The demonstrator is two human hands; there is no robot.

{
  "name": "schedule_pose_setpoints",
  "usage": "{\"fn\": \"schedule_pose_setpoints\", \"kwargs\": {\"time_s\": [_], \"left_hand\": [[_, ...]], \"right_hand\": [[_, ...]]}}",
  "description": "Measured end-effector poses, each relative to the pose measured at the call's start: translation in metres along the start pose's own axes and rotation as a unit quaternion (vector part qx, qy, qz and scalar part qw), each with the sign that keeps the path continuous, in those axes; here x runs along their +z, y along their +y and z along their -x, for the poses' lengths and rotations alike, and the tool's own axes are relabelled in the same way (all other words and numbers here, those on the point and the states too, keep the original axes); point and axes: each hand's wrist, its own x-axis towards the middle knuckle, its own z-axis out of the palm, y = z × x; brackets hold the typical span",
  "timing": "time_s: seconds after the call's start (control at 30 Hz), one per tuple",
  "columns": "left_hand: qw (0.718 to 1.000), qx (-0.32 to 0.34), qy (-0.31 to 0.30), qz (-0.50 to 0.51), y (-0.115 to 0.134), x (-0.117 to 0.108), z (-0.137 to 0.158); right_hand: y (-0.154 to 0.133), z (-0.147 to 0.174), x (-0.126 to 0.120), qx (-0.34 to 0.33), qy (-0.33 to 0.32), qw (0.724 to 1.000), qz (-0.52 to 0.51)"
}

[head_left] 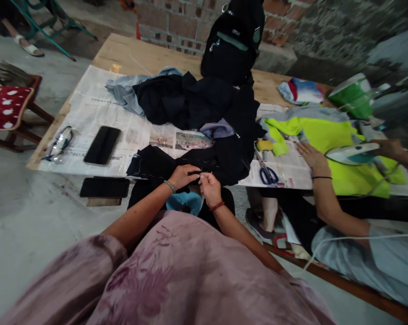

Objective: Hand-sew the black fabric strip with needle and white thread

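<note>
The right hand (210, 187) has its fingers pinched on the black cloth (156, 163), just beside the left hand (183, 177), whose grip I can't make out from here. The cloth lies beneath both and spreads to either side of the fingers. It looks like hand stitching, though any needle is too small to see. I'd hold the layers flat between the fingertips and keep each stitch short and even.

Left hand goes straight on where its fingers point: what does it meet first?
Likely the right hand, its fingers close ahead at the black cloth; depth is unclear, so the cloth could come first.
</note>
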Motion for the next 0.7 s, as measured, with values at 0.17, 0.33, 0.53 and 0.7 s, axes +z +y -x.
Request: {"fn": "schedule_pose_setpoints", "kwargs": {"time_s": [0.17, 0.33, 0.53, 0.7], "left_hand": [[1.000, 0.009, -0.001, -0.004, -0.001, 0.001, 0.001], [1.000, 0.016, -0.001, -0.002, -0.002, 0.001, 0.001], [1.000, 0.017, 0.002, 0.012, -0.001, 0.001, 0.001], [1.000, 0.012, 0.005, 0.020, 0.001, 0.000, 0.001]], "right_hand": [[0.004, 0.006, -0.005, 0.002, -0.007, 1.000, -0.003], [0.010, 0.010, -0.006, 0.009, -0.012, 1.000, -0.003], [0.011, 0.010, -0.003, 0.007, -0.014, 1.000, 0.006], [0.013, 0.010, -0.003, 0.007, -0.028, 0.999, 0.042]]}}
